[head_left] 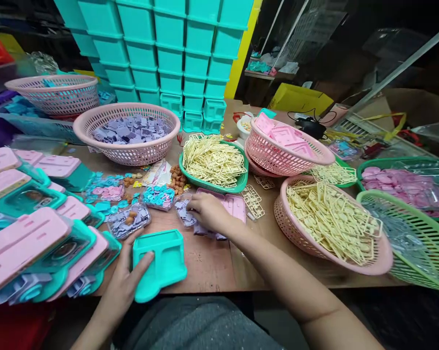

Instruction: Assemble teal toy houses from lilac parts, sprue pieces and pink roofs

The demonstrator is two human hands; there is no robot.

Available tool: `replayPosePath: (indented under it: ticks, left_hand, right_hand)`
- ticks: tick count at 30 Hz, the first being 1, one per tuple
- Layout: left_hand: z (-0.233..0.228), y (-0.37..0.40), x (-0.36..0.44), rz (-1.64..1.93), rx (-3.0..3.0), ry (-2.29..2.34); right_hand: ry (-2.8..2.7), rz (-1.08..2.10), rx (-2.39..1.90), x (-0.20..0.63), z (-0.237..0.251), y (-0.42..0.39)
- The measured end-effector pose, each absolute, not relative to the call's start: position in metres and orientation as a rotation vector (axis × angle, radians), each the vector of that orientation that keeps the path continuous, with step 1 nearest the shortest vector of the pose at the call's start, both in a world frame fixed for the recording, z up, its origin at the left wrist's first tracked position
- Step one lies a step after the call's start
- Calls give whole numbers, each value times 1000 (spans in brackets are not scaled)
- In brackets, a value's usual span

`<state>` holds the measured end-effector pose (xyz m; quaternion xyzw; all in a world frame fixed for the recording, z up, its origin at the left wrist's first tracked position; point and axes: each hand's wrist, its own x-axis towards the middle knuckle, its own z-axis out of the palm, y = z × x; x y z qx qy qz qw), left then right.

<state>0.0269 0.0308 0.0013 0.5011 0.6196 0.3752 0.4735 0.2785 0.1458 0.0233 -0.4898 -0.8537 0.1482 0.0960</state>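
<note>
My left hand (pixel 131 270) grips a turquoise plastic box (pixel 161 260) by its left side, with the thumb on its face, at the table's front edge. To the right, my right hand (pixel 206 211) reaches over a clear tray of small purple plastic parts (pixel 184 211); its fingers curl down at the parts, and whether they hold one is hidden. More purple pieces (pixel 201 231) lie under that hand, beside a flat pink panel (pixel 236 206). Near my left hand stand a clear tray of purple parts with brown pieces on top (pixel 129 221) and a tray of turquoise and pink parts (pixel 158 197).
Finished-looking pink and turquoise boxes (pixel 33 243) are piled at the left. Turquoise bins (pixel 168 43) form a tall stack behind. Baskets hold purple parts (pixel 131 130), cream frames (pixel 215 160), pink panels (pixel 288 138) and more cream frames (pixel 328 221). A green basket (pixel 419 238) overhangs the right edge.
</note>
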Motion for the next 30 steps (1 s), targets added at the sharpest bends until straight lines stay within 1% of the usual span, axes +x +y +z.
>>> replayPosePath:
  ticks: [4,8,11,13,15,17,19,21,23,25,30]
  left_hand:
    - [-6,42,34,966,1184,1512]
    - [-16,45,36,949,1069,1422]
    - [-13,43,41,958,901,1352]
    - [-5,40,47,928,767,1269]
    - [2,37,55,890,701,1182]
    - [7,34,64,866,725,1136]
    - [9,32,72,854,761,1132]
    - [9,31,79,837,782,1136]
    - [9,31,84,821,787,1147]
    - [9,32,86,805,800,1147]
    - [15,35,89,727,829,1080]
  right_hand:
    - [-2617,394,-1503,254,18,153]
    - [-2604,396,-1540,249,15,158]
    - [-2549,422,-1531,257,24,152]
    - [-2404,441,-1539,265,36,135]
    - [-2114,544,-1499,272,49,106]
    - [-1835,756,-1376,275,57,69]
    - [-1742,896,-1336,272,57,33]
    - [-1710,856,-1405,267,49,6]
    - [-1725,740,-1476,263,40,-10]
    - [-1760,663,-1488,263,34,-15]
    - [-1734,639,-1470,266,37,-14]
